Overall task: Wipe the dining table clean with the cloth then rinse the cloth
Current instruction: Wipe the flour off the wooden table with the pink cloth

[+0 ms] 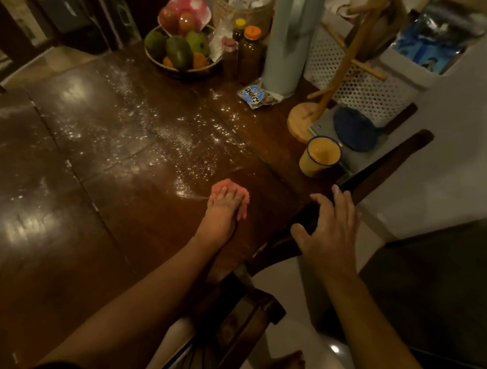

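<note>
The room was dim, and the dark wooden dining table (64, 202) carried a wide scatter of white powder (165, 134) running from beside the fruit bowl (182, 52) down toward the near edge. The left hand (220, 214) pressed a pink cloth (230, 190) flat on the tabletop, fingers closed over it, at the near end of the powder trail, where a small ridge of powder had gathered against the cloth. The right hand (330, 232) rested with fingers spread on the back of a chair (380, 170), holding nothing. Judging by the powder over most of the surface, wiping had barely begun; the rinse was not yet done. A yellow cup (319, 156) stood near the table's right edge.
</note>
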